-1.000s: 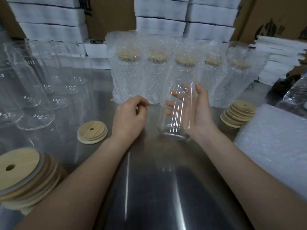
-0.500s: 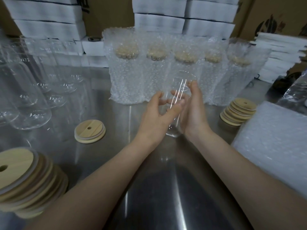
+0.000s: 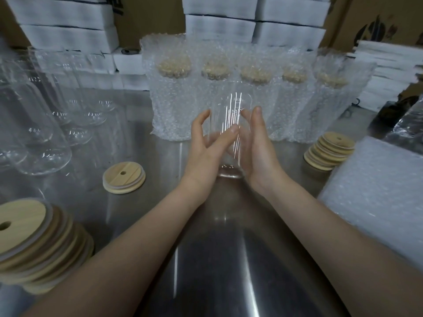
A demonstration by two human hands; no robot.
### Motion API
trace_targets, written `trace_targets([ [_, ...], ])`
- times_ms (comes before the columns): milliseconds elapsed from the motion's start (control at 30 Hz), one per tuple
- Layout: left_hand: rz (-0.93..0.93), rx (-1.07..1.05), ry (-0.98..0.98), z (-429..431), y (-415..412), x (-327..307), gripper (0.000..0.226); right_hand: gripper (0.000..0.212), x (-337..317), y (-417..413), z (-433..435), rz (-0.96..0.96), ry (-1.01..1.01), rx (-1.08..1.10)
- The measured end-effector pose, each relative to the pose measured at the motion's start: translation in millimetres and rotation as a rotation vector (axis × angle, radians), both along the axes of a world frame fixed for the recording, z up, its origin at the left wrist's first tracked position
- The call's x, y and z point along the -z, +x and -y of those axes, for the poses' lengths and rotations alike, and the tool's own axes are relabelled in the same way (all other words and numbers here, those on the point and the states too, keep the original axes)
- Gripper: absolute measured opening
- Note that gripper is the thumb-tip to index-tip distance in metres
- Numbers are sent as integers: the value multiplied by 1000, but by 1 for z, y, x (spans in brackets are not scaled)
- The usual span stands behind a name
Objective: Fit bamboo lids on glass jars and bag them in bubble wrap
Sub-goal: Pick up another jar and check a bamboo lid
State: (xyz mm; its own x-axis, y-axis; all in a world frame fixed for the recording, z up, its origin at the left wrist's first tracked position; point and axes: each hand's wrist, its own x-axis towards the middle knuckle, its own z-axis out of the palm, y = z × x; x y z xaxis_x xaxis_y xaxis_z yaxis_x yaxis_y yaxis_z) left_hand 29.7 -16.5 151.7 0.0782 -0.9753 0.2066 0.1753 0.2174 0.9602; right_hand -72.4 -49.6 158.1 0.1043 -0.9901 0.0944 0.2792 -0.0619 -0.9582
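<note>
A clear glass jar without a lid stands roughly upright at the table's centre, its base low near the steel surface. My left hand grips its left side, thumb across the front and fingers behind. My right hand cups its right side, fingers showing through the glass. Bamboo lids with a centre hole lie in a small stack to the left, a fanned pile at the near left, and another pile to the right. A stack of bubble wrap bags lies at the right.
Several lidded jars in bubble wrap stand in a row just behind the held jar. Several bare glass jars crowd the left of the steel table. White foam boxes and cardboard stand at the back.
My left hand has moved right from beside the jar and taken hold of it. The jar has shifted slightly left and away, now between both hands.
</note>
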Motion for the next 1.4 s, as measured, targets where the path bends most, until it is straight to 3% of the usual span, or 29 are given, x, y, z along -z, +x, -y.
trace_targets([
  [133,67,10,29,1,-4,-13,56,59,2,-4,-1,96,5,-51],
  [267,57,-46,87,3,-14,-24,32,46,-1,-1,-4,40,-56,66],
  [400,84,-171,53,-2,-27,-20,84,29,-3,4,-7,-86,-151,164],
  [600,48,-245,-13,0,-19,-6,78,24,-1,8,-9,-148,-181,157],
  [733,6,-161,-52,3,-11,-3,70,28,-6,7,-10,-152,-184,181],
  [867,-70,-32,-89,7,-1,-1,41,35,-7,1,-9,-154,-152,207],
  [1033,-261,70,55,11,8,0,56,33,-6,0,-10,-153,-133,213],
  [1200,-265,74,82,16,10,4,57,47,-5,2,-9,-197,-53,172],
  [1400,-223,20,-2,12,11,-2,41,60,-5,4,-11,87,110,-97],
])
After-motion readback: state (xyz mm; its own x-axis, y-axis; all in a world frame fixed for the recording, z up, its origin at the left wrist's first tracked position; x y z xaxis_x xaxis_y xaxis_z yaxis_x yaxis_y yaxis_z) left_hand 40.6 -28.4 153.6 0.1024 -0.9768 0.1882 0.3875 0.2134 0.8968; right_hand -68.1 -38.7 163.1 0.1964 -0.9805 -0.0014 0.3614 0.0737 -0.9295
